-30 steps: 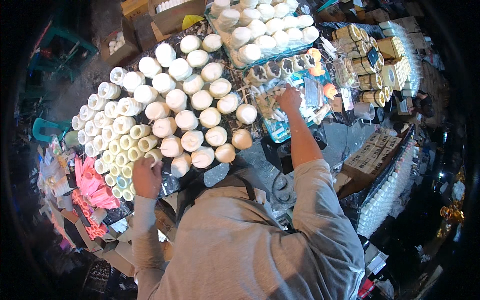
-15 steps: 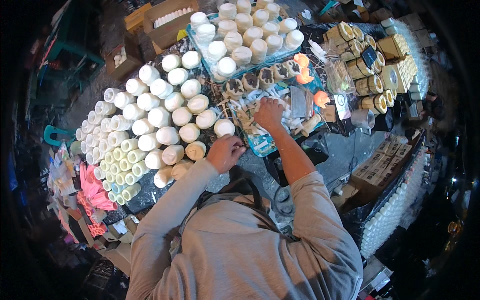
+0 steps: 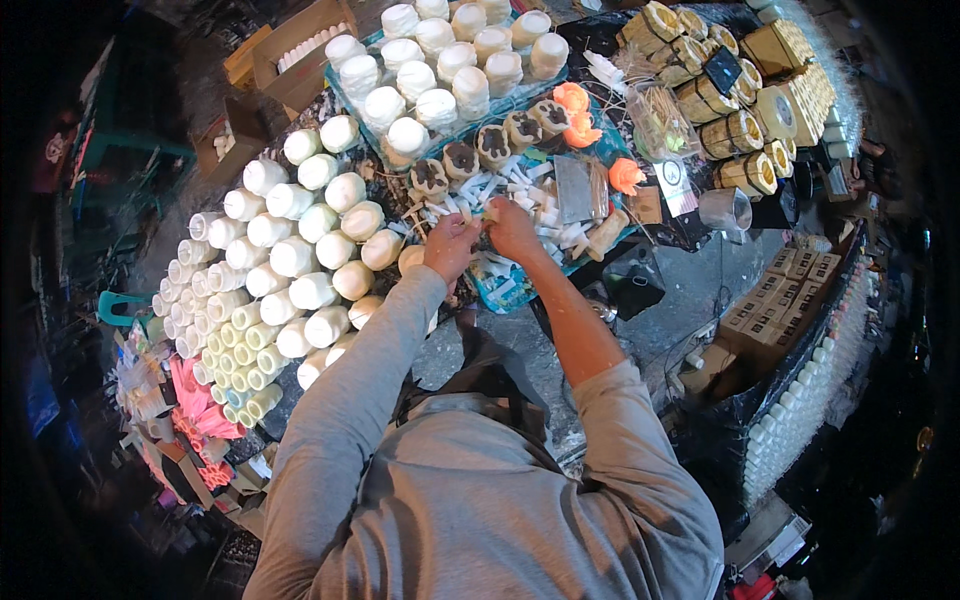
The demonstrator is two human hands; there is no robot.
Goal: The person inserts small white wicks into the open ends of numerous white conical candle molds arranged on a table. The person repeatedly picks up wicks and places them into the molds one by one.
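Here we see the left hand (image 3: 450,247) and right hand (image 3: 512,232) nearly meeting over the blue tray (image 3: 507,295) — fingers curled, though we cannot tell what, if anything, either grips. Small white pieces (image 3: 547,214) lie heaped on that tray, beside the right hand; white cylinders (image 3: 292,257) crowd the surface leftward.

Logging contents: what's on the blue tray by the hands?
The tray shows loose white pieces and a flat grey slab; what lies beneath them, the left hand or right hand can't be seen.
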